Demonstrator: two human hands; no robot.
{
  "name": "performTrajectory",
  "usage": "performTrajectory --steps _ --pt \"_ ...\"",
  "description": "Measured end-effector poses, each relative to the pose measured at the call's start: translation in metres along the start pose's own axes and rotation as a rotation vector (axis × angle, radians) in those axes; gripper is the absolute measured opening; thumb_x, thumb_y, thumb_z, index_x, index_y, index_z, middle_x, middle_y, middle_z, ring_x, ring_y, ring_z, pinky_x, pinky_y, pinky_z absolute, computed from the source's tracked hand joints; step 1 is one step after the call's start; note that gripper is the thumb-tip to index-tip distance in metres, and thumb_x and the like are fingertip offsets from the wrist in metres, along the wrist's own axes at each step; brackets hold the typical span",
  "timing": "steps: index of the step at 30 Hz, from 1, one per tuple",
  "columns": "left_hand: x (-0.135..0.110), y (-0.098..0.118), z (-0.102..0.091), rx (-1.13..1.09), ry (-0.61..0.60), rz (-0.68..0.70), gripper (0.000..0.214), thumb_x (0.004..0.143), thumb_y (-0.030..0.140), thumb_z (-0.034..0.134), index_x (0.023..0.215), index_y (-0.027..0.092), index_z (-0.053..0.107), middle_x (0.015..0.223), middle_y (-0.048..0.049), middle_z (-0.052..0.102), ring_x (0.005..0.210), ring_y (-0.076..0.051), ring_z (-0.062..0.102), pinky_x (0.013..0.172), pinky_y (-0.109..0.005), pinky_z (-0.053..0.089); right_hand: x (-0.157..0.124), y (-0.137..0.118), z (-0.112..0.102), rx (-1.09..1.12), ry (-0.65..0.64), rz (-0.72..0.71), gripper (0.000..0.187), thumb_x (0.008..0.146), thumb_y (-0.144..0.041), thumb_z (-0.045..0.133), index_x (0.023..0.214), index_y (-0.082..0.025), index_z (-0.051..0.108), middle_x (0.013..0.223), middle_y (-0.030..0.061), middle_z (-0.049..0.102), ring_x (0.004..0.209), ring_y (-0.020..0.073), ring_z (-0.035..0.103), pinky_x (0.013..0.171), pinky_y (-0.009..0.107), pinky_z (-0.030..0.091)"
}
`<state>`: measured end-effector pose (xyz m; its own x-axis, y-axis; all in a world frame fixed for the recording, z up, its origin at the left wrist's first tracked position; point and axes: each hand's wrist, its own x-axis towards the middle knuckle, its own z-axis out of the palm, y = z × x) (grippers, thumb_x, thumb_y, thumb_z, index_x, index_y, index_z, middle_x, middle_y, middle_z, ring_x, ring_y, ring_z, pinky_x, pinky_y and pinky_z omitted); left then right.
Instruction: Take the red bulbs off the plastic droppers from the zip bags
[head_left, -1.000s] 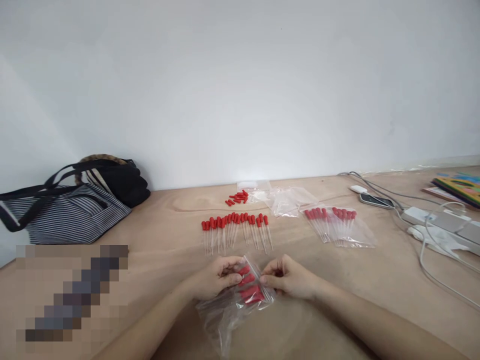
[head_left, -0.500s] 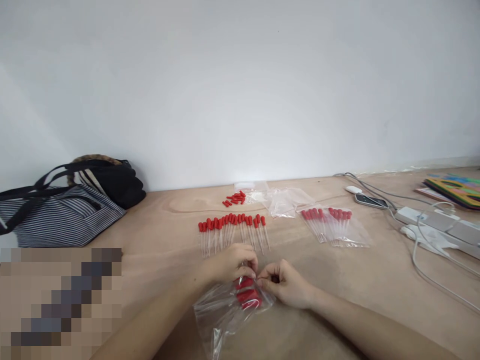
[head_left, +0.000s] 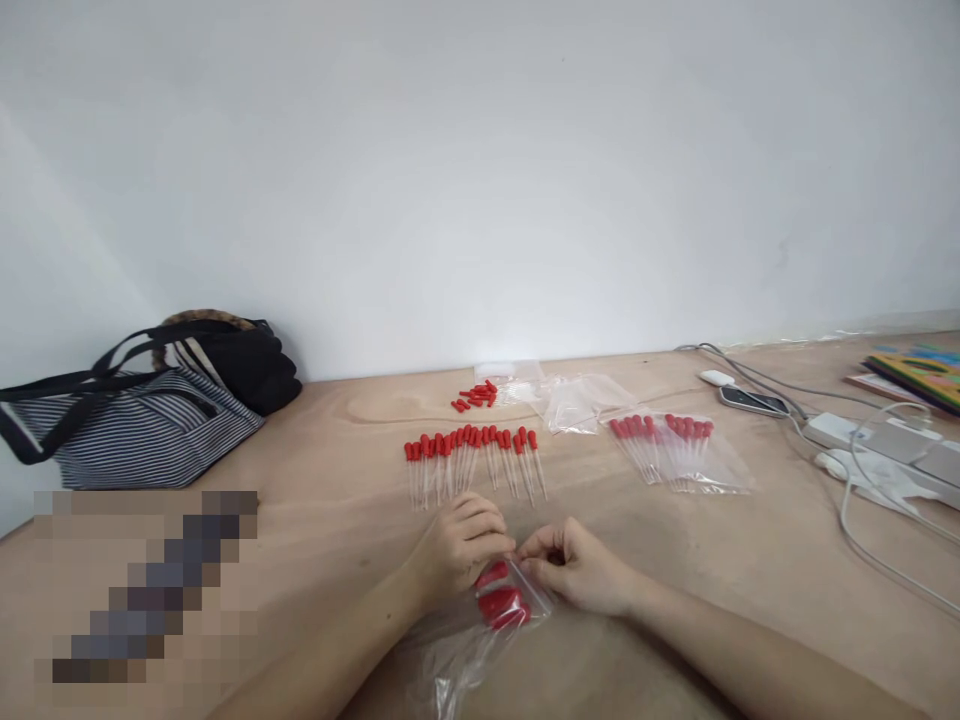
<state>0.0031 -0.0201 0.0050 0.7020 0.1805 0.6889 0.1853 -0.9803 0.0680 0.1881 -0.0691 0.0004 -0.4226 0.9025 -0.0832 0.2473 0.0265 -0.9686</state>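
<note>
My left hand (head_left: 459, 545) and my right hand (head_left: 577, 568) both pinch the top edge of a clear plastic bag (head_left: 480, 630) that lies on the wooden table (head_left: 315, 470) in front of me. Inside the bag, red-bulbed droppers (head_left: 501, 600) bunch just below my fingers. The fingertips of the two hands nearly meet over the bag's mouth. Just beyond my hands a row of loose droppers (head_left: 472, 462) with red bulbs and clear stems lies on the table.
A second filled bag of droppers (head_left: 675, 450) lies to the right, empty clear bags (head_left: 577, 400) and loose red bulbs (head_left: 474, 396) behind the row. A striped tote (head_left: 127, 425) sits far left. A phone (head_left: 752, 401), power strip (head_left: 885, 442), cables and books (head_left: 915, 375) are at right.
My hands have come together at the bag's mouth, from holding its two sides apart to pinching close to each other. The bag has shifted slightly toward me.
</note>
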Motion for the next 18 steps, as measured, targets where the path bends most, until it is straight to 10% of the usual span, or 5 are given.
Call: performTrajectory --steps 8,18 --pt "0.008 0.006 -0.016 0.141 -0.113 0.157 0.014 0.085 0.013 0.047 0.087 0.020 0.059 0.079 -0.0004 0.067 0.080 -0.014 0.056 0.081 -0.032 0.041 -0.008 0.000 0.009 -0.376 0.194 -0.046 0.018 0.074 -0.020 0.049 0.070 -0.016 0.066 0.055 -0.0022 0.059 0.047 0.0072 0.046 0.046 0.018 0.031" --pt "-0.002 0.003 -0.014 0.150 -0.024 0.137 0.013 0.084 0.012 0.049 0.092 0.020 0.057 0.079 0.0004 0.069 0.075 -0.014 0.056 0.073 -0.032 0.041 -0.011 0.007 -0.018 -0.955 0.236 -0.960 0.018 0.084 -0.016 0.043 0.087 -0.022 0.060 0.082 0.0012 0.063 0.067 0.0106 0.048 0.053 0.022 0.033"
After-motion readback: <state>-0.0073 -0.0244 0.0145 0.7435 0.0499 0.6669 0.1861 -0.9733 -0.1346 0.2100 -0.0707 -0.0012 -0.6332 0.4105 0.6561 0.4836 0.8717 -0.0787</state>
